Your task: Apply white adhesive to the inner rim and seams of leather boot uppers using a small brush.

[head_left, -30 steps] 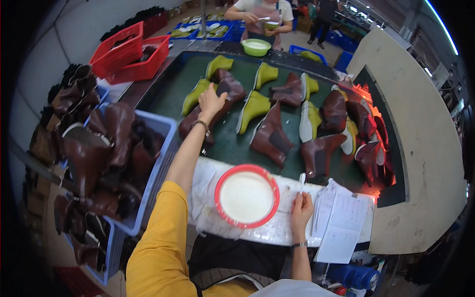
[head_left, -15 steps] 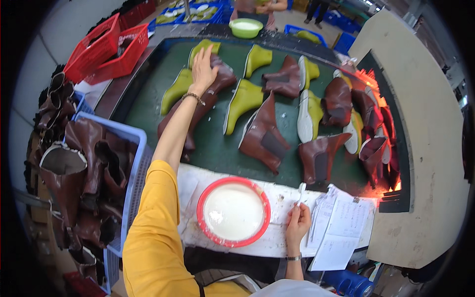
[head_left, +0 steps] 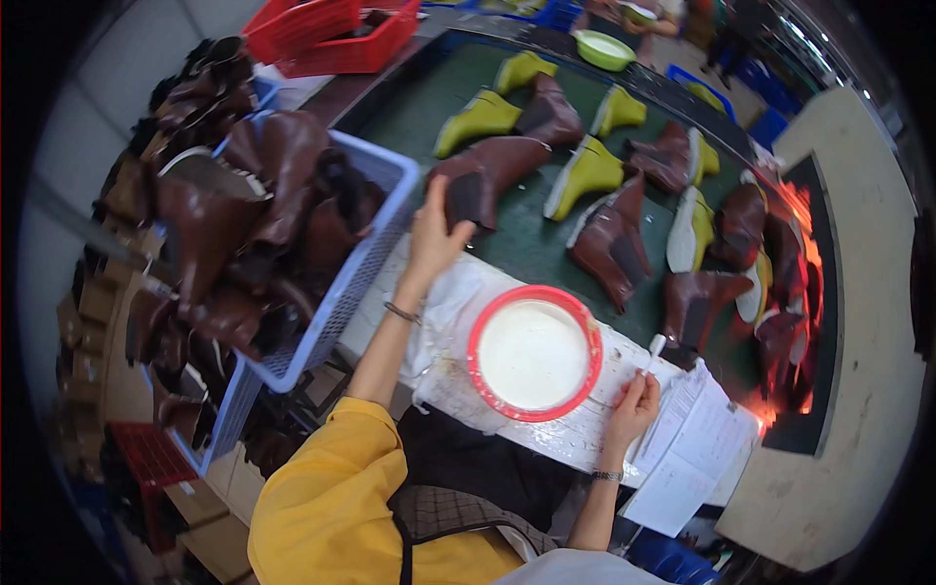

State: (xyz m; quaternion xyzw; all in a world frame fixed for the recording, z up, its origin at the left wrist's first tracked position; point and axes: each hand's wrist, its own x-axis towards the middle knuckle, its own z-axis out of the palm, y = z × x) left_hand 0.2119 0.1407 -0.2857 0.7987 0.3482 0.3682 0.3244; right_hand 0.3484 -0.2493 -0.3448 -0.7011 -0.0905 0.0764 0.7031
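My left hand (head_left: 435, 232) is at the near, shaft end of a brown ankle boot (head_left: 507, 164). Its fingers lie along the left side and its thumb on the near side, around the top edge. That boot rests on the green conveyor belt (head_left: 390, 125). In my right hand (head_left: 636, 402) is a slim white brush (head_left: 655, 349), pinched with its head up, over the white worktop. Between my hands stands a red-rimmed basin (head_left: 474, 359) of white liquid. Beyond my left hand lie an olive-green boot upper (head_left: 478, 122) and another brown boot (head_left: 551, 112).
A blue crate (head_left: 366, 278) heaped with brown boots stands at left, red baskets (head_left: 336, 54) behind it. More boots lie toward a glowing heater opening (head_left: 795, 224) at right. Papers (head_left: 682, 439) lie beside my right hand. A person stands beyond a green bowl (head_left: 604, 51).
My left hand has drawn back from the far boots to the near end of the brown boot. The view has turned left, shifting things rightward. My right hand still holds the brush.
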